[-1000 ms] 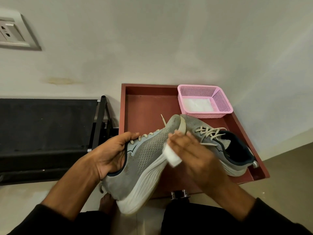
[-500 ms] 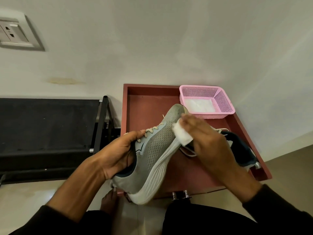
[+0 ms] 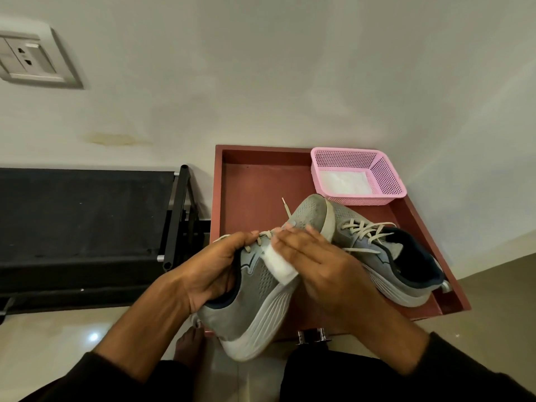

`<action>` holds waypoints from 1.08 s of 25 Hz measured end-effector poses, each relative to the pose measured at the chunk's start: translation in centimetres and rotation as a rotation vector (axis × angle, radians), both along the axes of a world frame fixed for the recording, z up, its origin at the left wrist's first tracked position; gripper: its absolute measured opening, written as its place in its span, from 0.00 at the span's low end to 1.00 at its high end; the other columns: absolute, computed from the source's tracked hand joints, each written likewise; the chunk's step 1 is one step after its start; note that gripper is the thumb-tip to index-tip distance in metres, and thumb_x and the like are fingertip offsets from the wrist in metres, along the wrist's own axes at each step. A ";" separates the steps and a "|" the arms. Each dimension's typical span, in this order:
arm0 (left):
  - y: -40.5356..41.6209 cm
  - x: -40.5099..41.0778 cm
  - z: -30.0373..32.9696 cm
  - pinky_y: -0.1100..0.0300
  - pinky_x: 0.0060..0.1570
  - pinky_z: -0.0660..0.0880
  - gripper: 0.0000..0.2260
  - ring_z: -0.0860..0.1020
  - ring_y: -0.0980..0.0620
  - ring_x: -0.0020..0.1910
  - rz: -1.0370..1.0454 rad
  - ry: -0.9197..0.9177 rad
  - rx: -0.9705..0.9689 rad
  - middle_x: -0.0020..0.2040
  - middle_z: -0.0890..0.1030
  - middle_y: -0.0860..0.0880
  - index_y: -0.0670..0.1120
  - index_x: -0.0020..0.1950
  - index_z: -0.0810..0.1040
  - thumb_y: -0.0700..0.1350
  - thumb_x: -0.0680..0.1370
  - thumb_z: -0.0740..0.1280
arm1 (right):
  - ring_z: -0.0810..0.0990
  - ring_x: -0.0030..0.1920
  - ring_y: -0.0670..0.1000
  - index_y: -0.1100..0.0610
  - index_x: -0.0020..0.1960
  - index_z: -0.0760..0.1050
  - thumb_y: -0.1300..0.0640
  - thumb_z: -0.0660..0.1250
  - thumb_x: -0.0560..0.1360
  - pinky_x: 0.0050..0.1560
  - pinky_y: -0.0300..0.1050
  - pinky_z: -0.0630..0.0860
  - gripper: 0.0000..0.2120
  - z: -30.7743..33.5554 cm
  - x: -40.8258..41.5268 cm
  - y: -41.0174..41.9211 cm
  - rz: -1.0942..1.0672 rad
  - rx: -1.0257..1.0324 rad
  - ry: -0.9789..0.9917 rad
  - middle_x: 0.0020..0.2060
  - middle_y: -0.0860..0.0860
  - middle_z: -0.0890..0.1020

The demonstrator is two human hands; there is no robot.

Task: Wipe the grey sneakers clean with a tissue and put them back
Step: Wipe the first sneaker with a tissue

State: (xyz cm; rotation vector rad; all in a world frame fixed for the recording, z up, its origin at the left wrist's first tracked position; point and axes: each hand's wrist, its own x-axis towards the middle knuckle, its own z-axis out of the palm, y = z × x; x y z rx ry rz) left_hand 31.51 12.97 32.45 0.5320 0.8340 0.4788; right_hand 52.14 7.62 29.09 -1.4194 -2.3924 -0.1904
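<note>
We've got one sneaker (image 3: 255,297) up in the air over the front edge of the red tray (image 3: 255,181), toe pointing away from us and sole turned to the right. Our left hand (image 3: 211,274) has its grip wrapped around the collar – thumb up by the laces, the rest of the fingers curled into the opening at the heel end. Our right hand (image 3: 316,268) lies flat over the side of the shoe with fingers straight and spread a bit, pressing a folded white tissue (image 3: 278,264) against the grey mesh just below the laces. The tissue pokes out from under the palm on the left side.

The second sneaker (image 3: 388,256) sits in the tray on its sole, just behind our right hand, heel toward the tray's right front corner, laces loose on top. A pink basket (image 3: 388,181) is in the tray's far right corner with something white lying in its bottom. Left of the tray there's a black rack (image 3: 87,227) against the wall – and a socket plate (image 3: 32,59) higher up.
</note>
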 end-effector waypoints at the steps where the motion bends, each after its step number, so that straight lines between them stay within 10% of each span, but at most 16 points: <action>1: 0.0 -0.1 0.0 0.60 0.38 0.82 0.13 0.84 0.49 0.36 -0.011 0.012 0.008 0.41 0.85 0.41 0.39 0.47 0.84 0.46 0.74 0.65 | 0.73 0.70 0.56 0.62 0.69 0.72 0.66 0.56 0.76 0.74 0.54 0.64 0.22 0.6 1.0 1.0 -0.088 0.002 0.065 0.67 0.58 0.77; 7: 0.0 0.1 -0.1 0.60 0.42 0.83 0.14 0.85 0.49 0.39 0.016 -0.028 -0.010 0.43 0.85 0.42 0.40 0.45 0.86 0.47 0.74 0.64 | 0.71 0.71 0.55 0.62 0.70 0.71 0.63 0.57 0.81 0.73 0.54 0.65 0.19 -0.7 -2.7 -1.5 0.001 0.003 0.050 0.68 0.57 0.76; 11: 0.0 -0.1 0.1 0.60 0.39 0.83 0.14 0.85 0.50 0.36 -0.012 0.002 -0.005 0.40 0.85 0.43 0.42 0.41 0.87 0.49 0.73 0.65 | 0.74 0.69 0.58 0.63 0.67 0.74 0.64 0.57 0.76 0.73 0.54 0.64 0.21 0.4 -0.9 0.8 -0.322 0.054 0.232 0.65 0.58 0.78; 15: 0.1 -0.1 0.1 0.58 0.46 0.82 0.15 0.84 0.49 0.41 0.003 -0.018 0.007 0.44 0.85 0.43 0.42 0.46 0.86 0.50 0.74 0.64 | 0.70 0.72 0.55 0.62 0.71 0.71 0.62 0.50 0.82 0.74 0.54 0.64 0.20 -0.7 -3.3 -1.5 -0.039 0.012 0.063 0.69 0.57 0.75; 19: 0.0 -0.2 0.1 0.60 0.39 0.83 0.16 0.85 0.49 0.36 -0.018 0.002 -0.016 0.41 0.85 0.42 0.41 0.44 0.85 0.49 0.78 0.62 | 0.73 0.70 0.56 0.62 0.68 0.74 0.61 0.53 0.77 0.73 0.57 0.64 0.23 0.8 0.1 1.7 -0.382 0.034 0.219 0.67 0.57 0.77; 23: 0.2 0.0 -0.2 0.57 0.45 0.82 0.15 0.84 0.47 0.41 0.000 -0.027 -0.008 0.45 0.84 0.41 0.39 0.51 0.82 0.49 0.76 0.63 | 0.71 0.71 0.54 0.61 0.70 0.73 0.62 0.49 0.82 0.74 0.53 0.64 0.21 -0.6 -2.2 -1.3 -0.069 0.023 0.060 0.68 0.56 0.76; 27: 0.3 -0.2 -0.5 0.58 0.42 0.83 0.16 0.85 0.48 0.39 -0.024 -0.019 -0.039 0.44 0.86 0.41 0.40 0.46 0.86 0.50 0.75 0.64 | 0.73 0.69 0.55 0.61 0.67 0.75 0.62 0.53 0.75 0.74 0.53 0.64 0.24 0.4 -0.5 0.9 -0.354 0.030 0.231 0.66 0.56 0.78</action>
